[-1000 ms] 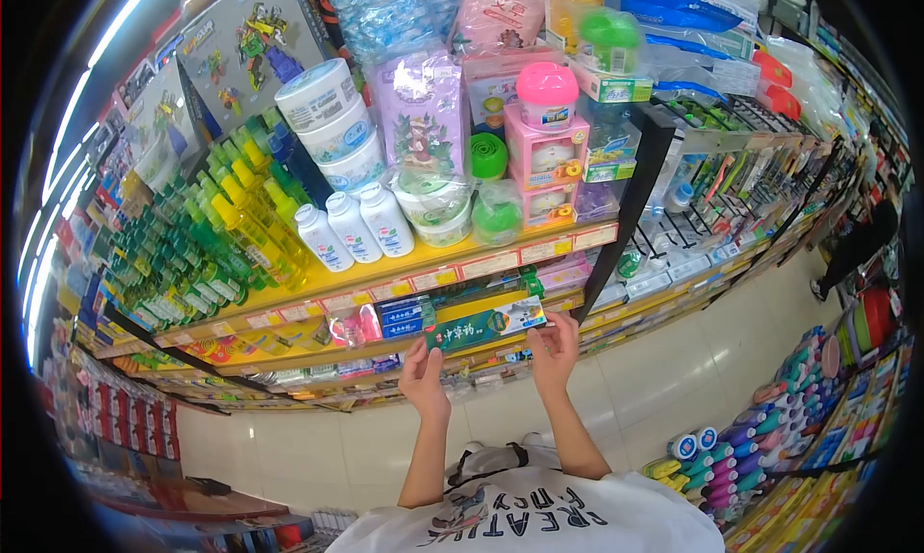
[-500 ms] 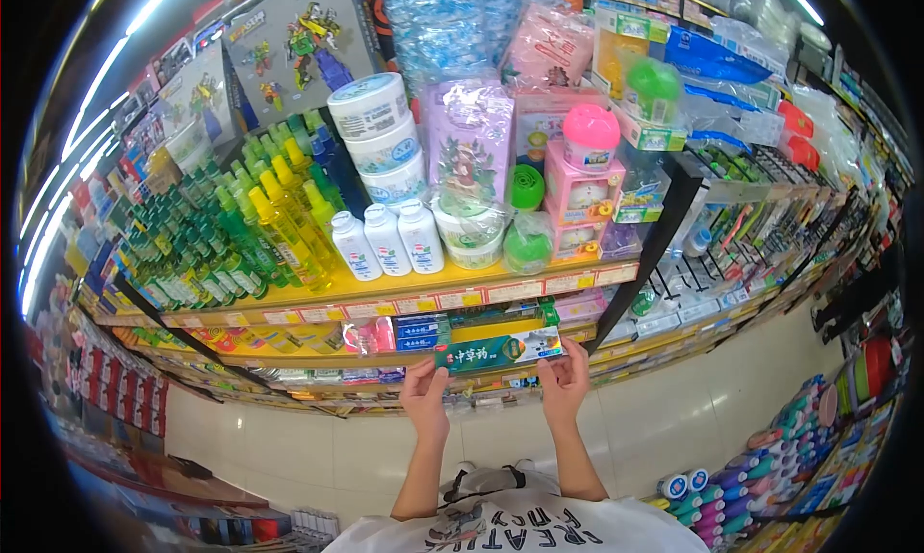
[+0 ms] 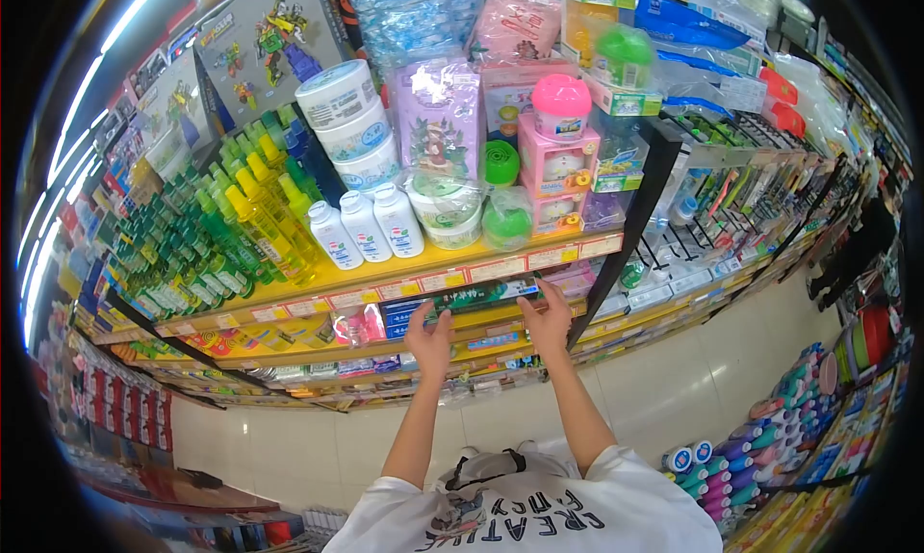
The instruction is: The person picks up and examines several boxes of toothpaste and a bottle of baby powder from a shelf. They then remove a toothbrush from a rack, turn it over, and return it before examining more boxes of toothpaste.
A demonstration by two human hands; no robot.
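Both hands are raised to the second shelf. The left hand point(image 3: 430, 336) has its fingers curled at the left end of a long green toothpaste box point(image 3: 472, 296), and the right hand point(image 3: 547, 320) has its fingers spread against the box's right end; each looks pressed to the carton, though whether the fingers actually close around it cannot be told from here. The box lies flat and lengthwise at the front lip of the yellow shelf point(image 3: 500, 322), just under the row of price tags point(image 3: 481, 271). Its print is too small to read at this moment.

Just left of the box sit blue toothpaste cartons point(image 3: 397, 314), touching or nearly so, and beyond them pink packets point(image 3: 361, 324). The slot is low: the shelf board above hangs close over the knuckles, so there is little headroom, while the aisle floor point(image 3: 674, 380) behind the arms is open.

On the board above stand three white bottles point(image 3: 364, 228) with blue labels, yellow and green spray bottles point(image 3: 241, 226) to their left, stacked white tubs point(image 3: 345, 120), a purple floral pack point(image 3: 438, 115) and pink boxes point(image 3: 553, 163) topped by a pink-lidded jar. A black upright post point(image 3: 630, 226) rises just right of the right hand, bounding the bay. The person's white T-shirt point(image 3: 525, 514) carries black lettering, seen upside down, that appears to read "CREATIVE".
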